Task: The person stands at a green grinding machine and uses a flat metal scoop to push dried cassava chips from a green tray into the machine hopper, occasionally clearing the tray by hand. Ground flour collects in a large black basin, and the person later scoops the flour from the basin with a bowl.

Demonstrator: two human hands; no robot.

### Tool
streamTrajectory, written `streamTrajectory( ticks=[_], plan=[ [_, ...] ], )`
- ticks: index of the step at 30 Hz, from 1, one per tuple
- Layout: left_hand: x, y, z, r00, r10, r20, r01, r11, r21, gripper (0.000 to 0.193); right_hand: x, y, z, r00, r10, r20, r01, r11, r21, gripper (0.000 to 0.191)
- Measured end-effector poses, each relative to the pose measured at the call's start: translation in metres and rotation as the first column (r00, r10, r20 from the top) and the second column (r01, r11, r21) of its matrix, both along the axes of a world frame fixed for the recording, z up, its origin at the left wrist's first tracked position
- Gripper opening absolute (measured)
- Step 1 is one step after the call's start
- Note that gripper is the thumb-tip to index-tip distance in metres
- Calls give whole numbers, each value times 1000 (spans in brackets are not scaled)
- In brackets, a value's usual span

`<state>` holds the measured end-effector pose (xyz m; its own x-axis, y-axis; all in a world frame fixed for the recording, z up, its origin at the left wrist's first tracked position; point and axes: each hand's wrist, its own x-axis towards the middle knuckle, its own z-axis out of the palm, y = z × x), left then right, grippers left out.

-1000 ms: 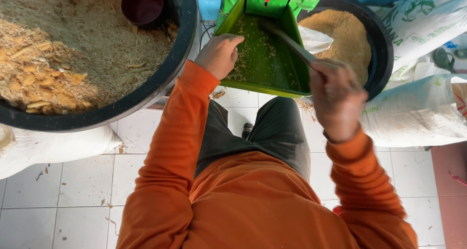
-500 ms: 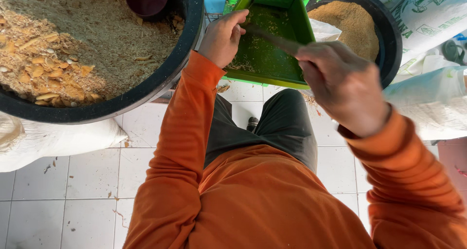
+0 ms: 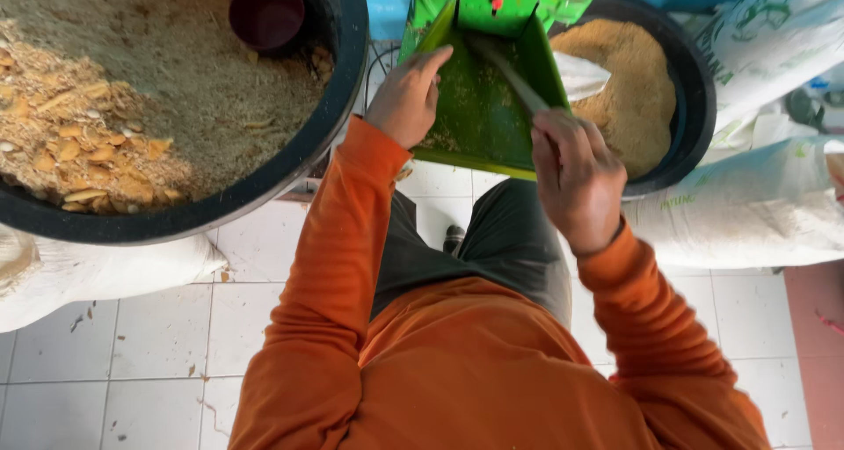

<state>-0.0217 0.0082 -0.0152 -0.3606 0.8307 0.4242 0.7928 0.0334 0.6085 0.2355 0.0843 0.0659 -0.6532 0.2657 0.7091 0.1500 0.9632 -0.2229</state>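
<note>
both hands work: left hand rests on green chute, right hand grips stick

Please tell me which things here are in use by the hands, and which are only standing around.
In use:
left hand resting on the green chute
right hand gripping a thin stick that lies in the chute

Only standing around:
large black tub of coarse meal
dark red cup
smaller black tub
white sacks
</note>
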Motion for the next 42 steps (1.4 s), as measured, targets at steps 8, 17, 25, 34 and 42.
streamTrajectory(
  ticks=[8,17,25,34,42],
  plan=[
    [5,-3,1,993,-45,-106,42,998,-36,46,-5,-11,18,999,-12,40,16,995,-95,16],
    [8,-2,2,994,-27,-103,15,993,-116,44,2,3,21,992,-18,129,36,990,-139,14],
    [7,-2,7,995,-42,-90,27,987,-157,42,5,6,4,996,-27,83,36,993,-110,12],
    [13,-6,27,979,-189,-81,187,982,-40,44,31,-6,20,1000,-3,-19,2,996,-88,18],
    [57,7,54,920,-390,-44,387,920,-67,42,68,-30,73,998,-21,-62,11,987,-161,24]
  ],
)
